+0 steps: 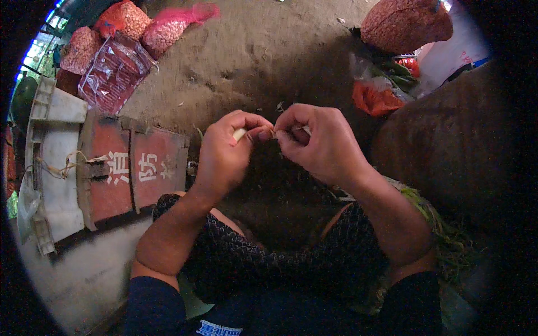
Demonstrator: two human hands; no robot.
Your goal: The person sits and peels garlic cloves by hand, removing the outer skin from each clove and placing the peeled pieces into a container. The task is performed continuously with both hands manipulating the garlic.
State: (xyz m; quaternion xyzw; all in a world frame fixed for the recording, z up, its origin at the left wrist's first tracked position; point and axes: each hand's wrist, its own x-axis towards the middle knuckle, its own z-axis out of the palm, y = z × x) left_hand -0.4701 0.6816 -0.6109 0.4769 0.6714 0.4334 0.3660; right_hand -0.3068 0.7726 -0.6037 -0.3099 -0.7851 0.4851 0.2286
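Note:
My left hand [227, 147] is curled around a small pale piece [239, 134], perhaps of a vegetable, which shows between thumb and palm. Its thumb and forefinger reach the fingertips of my right hand [315, 138]. The right fingertips are pinched together on something small and thin, mostly hidden. A pale bit [307, 129] also shows inside the curl of the right hand. Both hands are held above the dark ground between my knees, and their fingertips almost meet.
Mesh bags of pinkish pieces [168, 31] lie at the far left beside a dark red plastic package [115, 71]. A red wooden panel with white writing [111, 201] is at left. Another full sack [405, 25] stands far right, near an orange bag [374, 98]. Long green leaves [437, 218] lie right.

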